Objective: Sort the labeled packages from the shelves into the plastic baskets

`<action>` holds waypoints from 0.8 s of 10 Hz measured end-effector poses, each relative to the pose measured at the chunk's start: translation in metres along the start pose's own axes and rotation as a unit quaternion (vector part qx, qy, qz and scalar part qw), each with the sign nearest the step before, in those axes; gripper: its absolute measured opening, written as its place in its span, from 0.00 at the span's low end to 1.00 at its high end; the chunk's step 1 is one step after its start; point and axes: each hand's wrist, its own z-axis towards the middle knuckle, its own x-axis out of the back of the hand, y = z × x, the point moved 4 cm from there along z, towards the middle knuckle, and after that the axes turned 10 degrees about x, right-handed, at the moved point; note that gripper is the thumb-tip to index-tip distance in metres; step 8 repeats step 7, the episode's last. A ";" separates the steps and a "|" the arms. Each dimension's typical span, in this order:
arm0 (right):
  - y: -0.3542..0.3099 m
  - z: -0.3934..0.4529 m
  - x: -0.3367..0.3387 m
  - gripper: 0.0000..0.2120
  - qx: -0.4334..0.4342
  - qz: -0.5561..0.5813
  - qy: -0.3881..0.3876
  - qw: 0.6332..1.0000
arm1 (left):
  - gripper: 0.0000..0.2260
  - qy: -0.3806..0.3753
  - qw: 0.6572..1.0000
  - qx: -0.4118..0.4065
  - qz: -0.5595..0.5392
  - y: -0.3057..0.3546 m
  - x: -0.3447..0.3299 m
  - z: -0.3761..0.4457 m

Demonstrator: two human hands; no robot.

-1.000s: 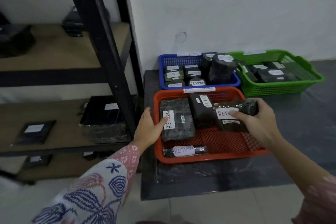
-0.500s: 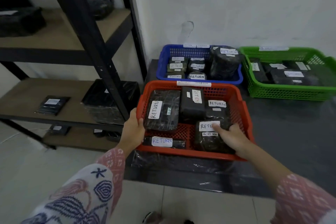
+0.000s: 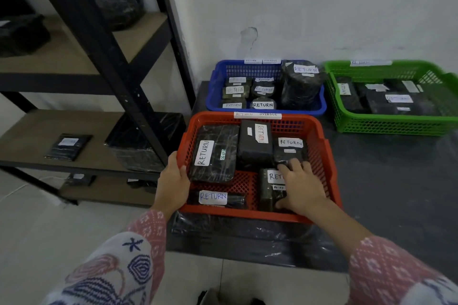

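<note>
I count three plastic mesh baskets on the dark counter [image 3: 396, 181]: a red plastic basket [image 3: 324, 156] nearest me, a blue plastic basket [image 3: 215, 91] behind it against the white wall [image 3: 297, 7], and a green plastic basket [image 3: 396, 129] to the right of the blue one.

My left hand [image 3: 173, 181] grips the red basket's left rim, fingers curled over the edge and touching the large flat black-wrapped package [image 3: 213, 153] with a white RETURN label. My right hand [image 3: 301, 186] lies inside the same basket, fingers spread loosely over the small dark package at the front right [image 3: 269, 188]; its label is half covered by my hand, and I see the hand resting on it, not closed round it.

In the red basket I count five packages: the large flat one at left, a black boxy package at the back centre [image 3: 254, 146], a dark package at the back right [image 3: 288, 150], the one under my right hand, and a slim rolled package along the front [image 3: 218, 197]. All show RETURN labels. A white strip reading RETURN OVERDUE [image 3: 257, 114] sits on the red basket's back rim.

The blue basket holds a tall round wrapped bundle [image 3: 301, 86] and several small labelled packages; I cannot count them surely. The green basket holds a few flat dark packages, blurred.

On the black metal shelving unit [image 3: 106, 57] to the left I see a flat black labelled packet [image 3: 68, 146] and a black wrapped box [image 3: 146, 141] on the middle shelf, and two dark bundles on the shelf above.
</note>
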 end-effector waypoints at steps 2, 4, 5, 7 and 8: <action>0.001 -0.005 0.002 0.43 -0.008 0.006 -0.002 1.000 | 0.16 0.007 1.000 -0.010 -0.017 0.004 0.002 -0.004; -0.004 -0.012 0.014 0.39 -0.028 0.025 0.014 0.999 | 0.15 -0.040 0.999 -0.003 -0.028 0.001 0.004 -0.003; -0.019 -0.017 0.030 0.32 -0.003 0.017 0.055 0.998 | 0.16 -0.074 0.997 -0.002 0.005 0.002 0.014 -0.006; -0.075 -0.027 0.069 0.30 0.020 0.006 0.109 0.994 | 0.31 -0.086 0.985 -0.067 0.133 0.007 0.068 -0.023; -0.075 -0.027 0.069 0.30 0.020 0.006 0.109 0.994 | 0.31 -0.086 0.985 -0.067 0.133 0.007 0.068 -0.023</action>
